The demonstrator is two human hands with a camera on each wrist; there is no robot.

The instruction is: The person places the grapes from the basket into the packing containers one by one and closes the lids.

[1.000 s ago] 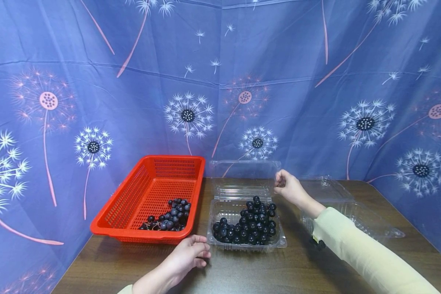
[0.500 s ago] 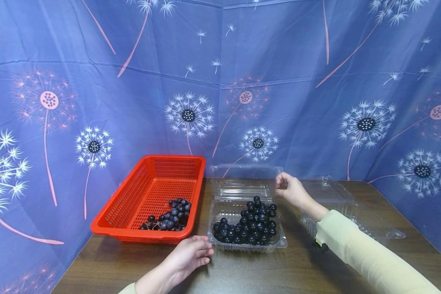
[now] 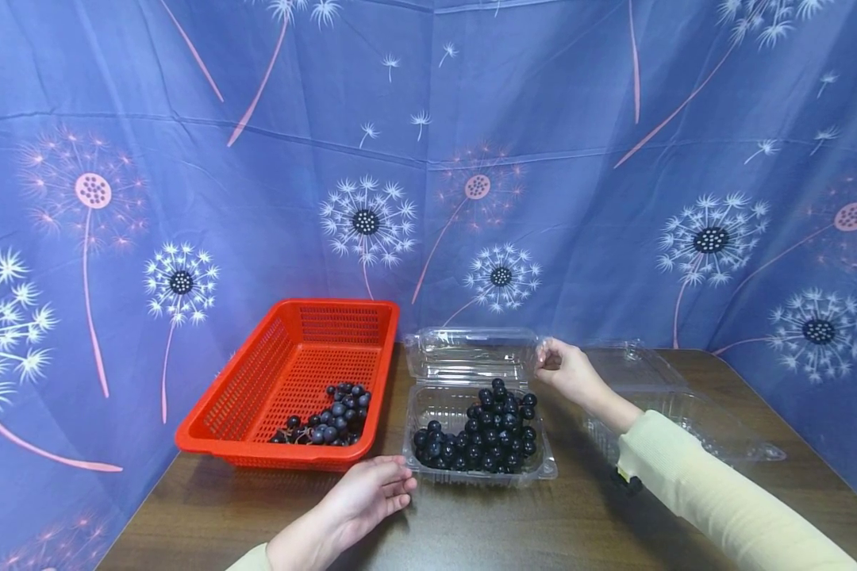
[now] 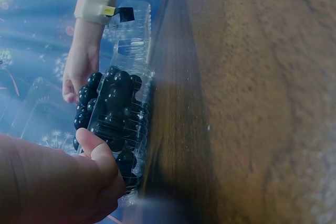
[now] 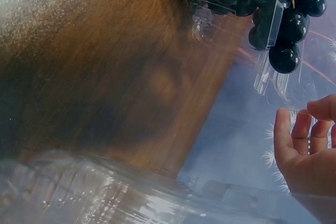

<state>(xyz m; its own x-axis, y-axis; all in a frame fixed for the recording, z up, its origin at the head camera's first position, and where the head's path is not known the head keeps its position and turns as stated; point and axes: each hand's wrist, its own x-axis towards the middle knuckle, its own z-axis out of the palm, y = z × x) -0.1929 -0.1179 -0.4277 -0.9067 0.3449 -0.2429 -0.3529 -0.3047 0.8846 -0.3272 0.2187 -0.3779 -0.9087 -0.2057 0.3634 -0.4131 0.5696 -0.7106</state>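
Note:
A clear plastic clamshell container (image 3: pixel 428 412) stands on the table, with black grapes (image 3: pixel 496 436) heaped in its base. Its hinged lid (image 3: pixel 471 353) is raised at the back and leans slightly forward over the base. My right hand (image 3: pixel 570 373) pinches the lid's right edge between thumb and fingertips. At the base's front left corner, my left hand (image 3: pixel 364 500) holds the rim. In the left wrist view the left thumb (image 4: pixel 93 145) lies over that rim while the other fingers are largely hidden. The right wrist view shows right fingertips (image 5: pixel 283 116) at the lid.
To the left stands a red slotted basket (image 3: pixel 193 436) with a smaller bunch of dark grapes (image 3: pixel 339 416). Another clear clamshell (image 3: pixel 746 448) lies open at the right, partly behind my right sleeve (image 3: pixel 685 468). A blue dandelion-print cloth (image 3: pixel 578 95) hangs behind the table.
The lid has tipped forward and its top edge has come lower, my right hand moving down slightly with it. My left hand has shifted a little right, at the container's corner.

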